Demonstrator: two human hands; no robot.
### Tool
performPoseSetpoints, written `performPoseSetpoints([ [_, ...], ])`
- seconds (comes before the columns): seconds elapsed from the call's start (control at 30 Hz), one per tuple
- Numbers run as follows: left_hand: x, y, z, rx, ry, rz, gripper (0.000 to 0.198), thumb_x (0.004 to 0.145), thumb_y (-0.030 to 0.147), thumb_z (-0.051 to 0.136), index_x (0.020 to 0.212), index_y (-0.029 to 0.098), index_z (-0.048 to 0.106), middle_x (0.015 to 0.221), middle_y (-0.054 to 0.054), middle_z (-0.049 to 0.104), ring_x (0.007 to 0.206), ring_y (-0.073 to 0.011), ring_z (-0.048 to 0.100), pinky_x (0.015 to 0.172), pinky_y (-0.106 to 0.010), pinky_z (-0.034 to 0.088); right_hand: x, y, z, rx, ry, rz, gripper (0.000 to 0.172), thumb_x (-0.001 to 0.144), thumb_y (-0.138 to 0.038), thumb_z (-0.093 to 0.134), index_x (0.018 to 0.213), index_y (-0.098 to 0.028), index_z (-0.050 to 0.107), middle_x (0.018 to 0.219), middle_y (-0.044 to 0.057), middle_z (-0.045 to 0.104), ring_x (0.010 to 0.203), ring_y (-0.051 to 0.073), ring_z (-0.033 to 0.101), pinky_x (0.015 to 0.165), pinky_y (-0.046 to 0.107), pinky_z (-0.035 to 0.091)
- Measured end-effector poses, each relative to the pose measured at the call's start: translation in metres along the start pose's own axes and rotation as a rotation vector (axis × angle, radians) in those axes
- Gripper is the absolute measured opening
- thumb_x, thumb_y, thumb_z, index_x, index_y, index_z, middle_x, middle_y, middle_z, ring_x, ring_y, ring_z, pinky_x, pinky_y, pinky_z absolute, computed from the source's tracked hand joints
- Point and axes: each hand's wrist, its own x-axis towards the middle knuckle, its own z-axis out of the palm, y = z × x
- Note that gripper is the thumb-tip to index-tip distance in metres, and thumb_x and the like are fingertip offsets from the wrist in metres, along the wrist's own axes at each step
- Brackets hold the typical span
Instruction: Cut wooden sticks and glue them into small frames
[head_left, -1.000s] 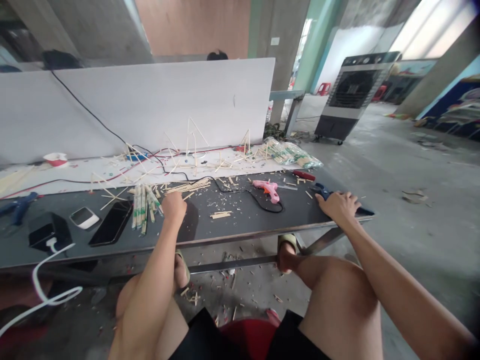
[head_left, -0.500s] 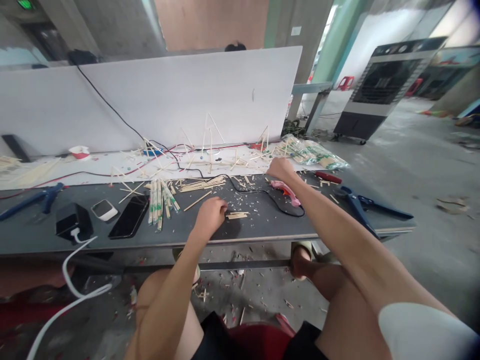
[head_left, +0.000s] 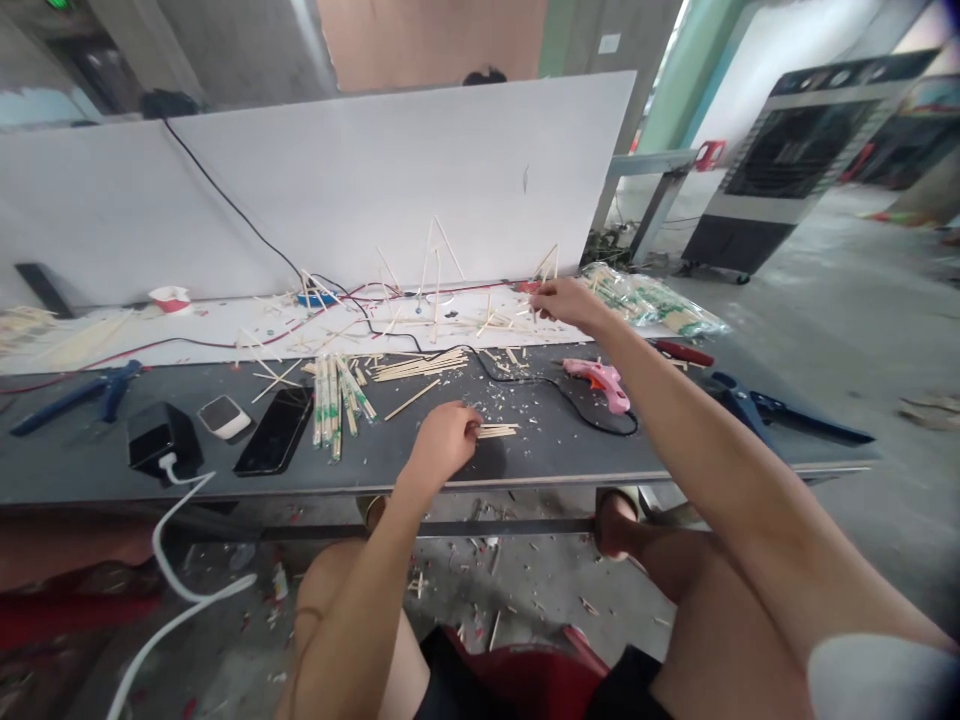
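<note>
My left hand (head_left: 448, 438) rests low over the dark table (head_left: 420, 462), its fingers curled together at the left end of a small pile of short wooden sticks (head_left: 499, 431). Whether it grips one is hidden. My right hand (head_left: 568, 300) reaches out over the white board (head_left: 345, 328), thumb and fingertips pinched; what is between them is too small to make out. Just behind it stands a small stick frame (head_left: 550, 262). A pink glue gun (head_left: 598, 384) lies below my right forearm. Longer loose sticks (head_left: 421, 366) lie beyond my left hand.
Paper-wrapped chopsticks (head_left: 330, 402), a phone (head_left: 275, 432), a black charger block (head_left: 163, 440) and blue pliers (head_left: 82, 395) lie leftward. Blue cutters (head_left: 780, 412) and bagged chopsticks (head_left: 660, 303) are at right. A black cord (head_left: 525, 380) crosses the table; a white panel (head_left: 322, 195) stands behind.
My right hand has lifted slightly away from the table's right part, its pinched fingertips now showing. My left hand has moved right, up to the short sticks. The view has shifted a little.
</note>
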Motion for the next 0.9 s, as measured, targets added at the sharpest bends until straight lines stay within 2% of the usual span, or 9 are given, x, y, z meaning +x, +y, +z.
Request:
performPoseSetpoints([
  [0.03, 0.001, 0.002, 0.001, 0.022, -0.023, 0.003, 0.022, 0.088, 0.018, 0.059, 0.100, 0.020, 0.077, 0.100, -0.010, 0.073, 0.093, -0.0231, 0.067, 0.084, -0.031, 0.051, -0.017, -0.004, 0.001, 0.067, -0.043, -0.027, 0.025, 0.091, -0.031, 0.058, 0.091, -0.009, 0.071, 0.076, 0.009, 0.070, 0.066, 0.013, 0.061, 0.067, 0.026, 0.048],
  [0.13, 0.004, 0.008, 0.005, 0.053, -0.050, -0.008, 0.027, 0.088, 0.017, 0.060, 0.111, 0.019, 0.075, 0.108, -0.012, 0.071, 0.102, -0.0250, 0.066, 0.089, -0.032, 0.050, -0.083, -0.014, 0.014, 0.563, -0.156, -0.062, 0.033, 0.084, -0.038, 0.065, 0.107, -0.014, 0.066, 0.078, 0.005, 0.070, 0.063, 0.012, 0.058, 0.064, 0.027, 0.048],
  [0.23, 0.008, 0.013, 0.010, 0.049, -0.052, 0.006, 0.025, 0.088, 0.018, 0.061, 0.109, 0.019, 0.076, 0.106, -0.012, 0.070, 0.102, -0.0254, 0.066, 0.090, -0.032, 0.050, -0.140, -0.017, 0.034, 0.696, -0.237, 0.019, 0.036, 0.077, -0.047, 0.069, 0.095, -0.016, 0.066, 0.074, 0.002, 0.067, 0.065, 0.014, 0.059, 0.065, 0.028, 0.049],
  [0.3, 0.010, 0.015, 0.014, 0.053, -0.047, 0.034, 0.021, 0.087, 0.018, 0.062, 0.102, 0.019, 0.078, 0.101, -0.012, 0.070, 0.100, -0.0255, 0.065, 0.089, -0.032, 0.050, -0.157, -0.015, 0.041, 0.731, -0.225, 0.054, 0.034, 0.074, -0.048, 0.070, 0.088, -0.017, 0.066, 0.075, 0.002, 0.068, 0.068, 0.015, 0.060, 0.067, 0.029, 0.050],
  [0.43, 0.014, 0.016, 0.017, 0.036, -0.031, 0.053, 0.019, 0.084, 0.012, 0.062, 0.089, 0.020, 0.078, 0.098, -0.009, 0.070, 0.094, -0.0222, 0.066, 0.086, -0.031, 0.049, -0.156, -0.005, 0.041, 0.789, -0.132, 0.038, 0.032, 0.073, -0.045, 0.072, 0.088, -0.017, 0.067, 0.078, 0.003, 0.069, 0.071, 0.015, 0.060, 0.068, 0.028, 0.050],
  [0.57, 0.017, 0.014, 0.016, 0.003, -0.038, 0.040, 0.013, 0.081, 0.013, 0.064, 0.081, 0.020, 0.076, 0.093, -0.007, 0.071, 0.084, -0.0195, 0.066, 0.080, -0.029, 0.049, -0.146, 0.002, 0.039, 0.742, -0.139, 0.013, 0.030, 0.074, -0.042, 0.072, 0.088, -0.016, 0.070, 0.077, 0.004, 0.069, 0.070, 0.015, 0.060, 0.066, 0.027, 0.049],
  [0.77, 0.020, 0.016, 0.014, -0.001, -0.059, 0.029, 0.013, 0.082, 0.015, 0.064, 0.083, 0.019, 0.077, 0.092, -0.008, 0.072, 0.082, -0.0192, 0.066, 0.079, -0.028, 0.049, -0.145, 0.006, 0.050, 0.689, -0.150, -0.016, 0.020, 0.079, -0.036, 0.066, 0.085, -0.017, 0.066, 0.072, 0.001, 0.067, 0.066, 0.014, 0.060, 0.067, 0.027, 0.049],
  [0.9, 0.021, 0.015, 0.015, 0.016, -0.043, 0.017, 0.015, 0.081, 0.015, 0.064, 0.087, 0.019, 0.078, 0.093, -0.009, 0.073, 0.085, -0.0211, 0.068, 0.081, -0.030, 0.050, -0.149, 0.008, 0.056, 0.584, -0.144, -0.090, 0.012, 0.083, -0.030, 0.063, 0.085, -0.018, 0.066, 0.069, 0.000, 0.066, 0.063, 0.014, 0.060, 0.064, 0.025, 0.047],
])
